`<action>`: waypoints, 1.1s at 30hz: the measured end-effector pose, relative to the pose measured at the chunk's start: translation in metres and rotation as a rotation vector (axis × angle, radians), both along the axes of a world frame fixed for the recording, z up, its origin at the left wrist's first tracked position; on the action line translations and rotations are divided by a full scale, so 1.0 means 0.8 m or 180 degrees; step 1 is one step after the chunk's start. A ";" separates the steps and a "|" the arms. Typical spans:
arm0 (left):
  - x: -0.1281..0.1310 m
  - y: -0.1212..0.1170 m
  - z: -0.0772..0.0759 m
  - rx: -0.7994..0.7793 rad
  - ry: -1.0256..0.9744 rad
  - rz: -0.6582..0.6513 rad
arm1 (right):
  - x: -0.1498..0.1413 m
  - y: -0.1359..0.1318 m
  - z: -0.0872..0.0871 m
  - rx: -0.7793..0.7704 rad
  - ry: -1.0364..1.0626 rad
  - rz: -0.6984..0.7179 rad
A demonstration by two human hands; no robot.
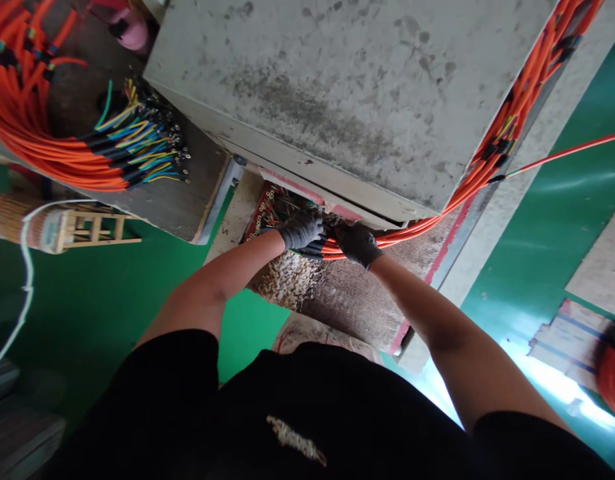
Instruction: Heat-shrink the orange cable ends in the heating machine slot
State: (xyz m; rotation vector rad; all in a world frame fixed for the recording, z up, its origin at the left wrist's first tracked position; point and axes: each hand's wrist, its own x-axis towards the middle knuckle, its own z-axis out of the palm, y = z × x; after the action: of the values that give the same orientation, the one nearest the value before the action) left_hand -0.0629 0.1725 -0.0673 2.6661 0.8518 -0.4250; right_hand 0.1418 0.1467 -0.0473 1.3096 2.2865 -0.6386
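Observation:
My left hand [302, 230], in a dark grey glove, is closed over the black-sleeved ends of a bundle of orange cables [402, 235]. My right hand [357, 244], gloved likewise, has its fingers curled around the same bundle, just to the right. Past the left hand, thin coloured wires fan out over a red block with rows of small metal rings [260, 220]. Just which cable each hand pinches is hidden by the fingers. Below the hands, a pile of pale small scraps [287, 280] lies on a ribbed brown mat [357, 300].
A large grey metal housing [312, 100] overhangs the work spot. At left, another orange cable bundle [62, 157] with lug-tipped wires rests on a dark bench [187, 213]. One loose red-orange cable [567, 153] stretches off to the right. Below stands a wooden frame [102, 229].

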 end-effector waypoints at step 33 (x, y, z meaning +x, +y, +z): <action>0.001 -0.019 -0.003 -0.0174 0.0313 0.0512 | -0.015 -0.001 0.018 -0.0417 -0.0113 -0.0125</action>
State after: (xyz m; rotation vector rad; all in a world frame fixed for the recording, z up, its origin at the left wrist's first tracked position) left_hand -0.0619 0.1572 -0.0696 2.5213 1.0591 -0.5350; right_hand 0.1299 0.1461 -0.0329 1.2961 2.1567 -0.7586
